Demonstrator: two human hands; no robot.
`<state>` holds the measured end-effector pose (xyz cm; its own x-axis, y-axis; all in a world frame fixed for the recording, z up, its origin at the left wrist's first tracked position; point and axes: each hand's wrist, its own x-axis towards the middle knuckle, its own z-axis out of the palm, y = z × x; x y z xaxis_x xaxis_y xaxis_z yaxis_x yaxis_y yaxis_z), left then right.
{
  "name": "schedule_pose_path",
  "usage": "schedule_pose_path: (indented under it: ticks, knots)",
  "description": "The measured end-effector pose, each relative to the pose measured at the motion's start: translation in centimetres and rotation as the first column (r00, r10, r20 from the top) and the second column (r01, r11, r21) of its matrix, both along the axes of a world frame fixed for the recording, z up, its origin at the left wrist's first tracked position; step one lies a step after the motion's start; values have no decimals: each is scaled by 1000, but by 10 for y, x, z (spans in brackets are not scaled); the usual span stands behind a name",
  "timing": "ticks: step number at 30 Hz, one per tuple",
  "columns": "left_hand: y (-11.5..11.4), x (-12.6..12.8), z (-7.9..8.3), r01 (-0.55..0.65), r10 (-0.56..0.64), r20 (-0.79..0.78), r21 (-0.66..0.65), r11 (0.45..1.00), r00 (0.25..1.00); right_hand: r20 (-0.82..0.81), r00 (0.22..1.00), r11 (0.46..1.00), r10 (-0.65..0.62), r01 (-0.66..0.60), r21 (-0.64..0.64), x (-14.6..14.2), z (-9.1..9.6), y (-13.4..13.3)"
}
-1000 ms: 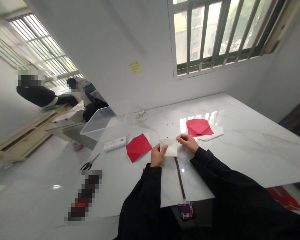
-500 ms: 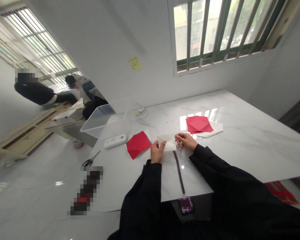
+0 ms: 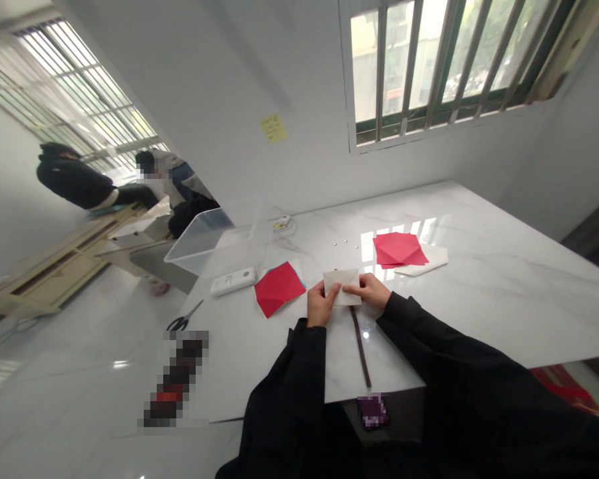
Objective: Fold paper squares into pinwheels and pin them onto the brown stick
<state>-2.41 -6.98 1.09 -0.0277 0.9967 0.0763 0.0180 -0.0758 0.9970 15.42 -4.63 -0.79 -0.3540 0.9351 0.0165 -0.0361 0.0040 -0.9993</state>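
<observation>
Between my two hands is a small cream paper envelope (image 3: pixel 347 278), held up over the table. My left hand (image 3: pixel 321 303) grips its left side, thumb lying on the front. From the right, my right hand (image 3: pixel 374 291) pinches it, with a thumb pressed on the paper near the middle. Below the envelope a thin dark brown stick (image 3: pixel 362 346) lies on the tabletop, its upper end hidden behind the paper. Left of my left hand lies a red paper sheet (image 3: pixel 279 289) over paler paper. Beyond my right hand are red paper pieces (image 3: pixel 400 249), partly on a white paper piece (image 3: pixel 432 259).
A clear plastic bin (image 3: pixel 214 243) stands at the table's left edge, behind a white box-shaped device (image 3: pixel 233 282). Black scissors (image 3: pixel 180 322) lie near that edge. Several tiny beads (image 3: pixel 345 241) and a coiled cable (image 3: pixel 283 223) lie toward the wall. Two people sit in the background.
My right hand has moved from the envelope's upper right corner onto its front. The paper now looks flatter and squarer, its top folded down. The view has shifted slightly.
</observation>
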Motion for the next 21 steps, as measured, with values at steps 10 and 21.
schedule_pose_path:
  ticks: [10, 21]
  knots:
    - [1, -3, 3, 81, -80, 22, -60, 995, 997, 57, 997, 995, -45, 40, 87, 0, -1, -1]
    - [17, -11, -22, -242, 239, 227, -17, 970, 944, 183, 866, 872, -465, 414, 260, 21, -15, 29]
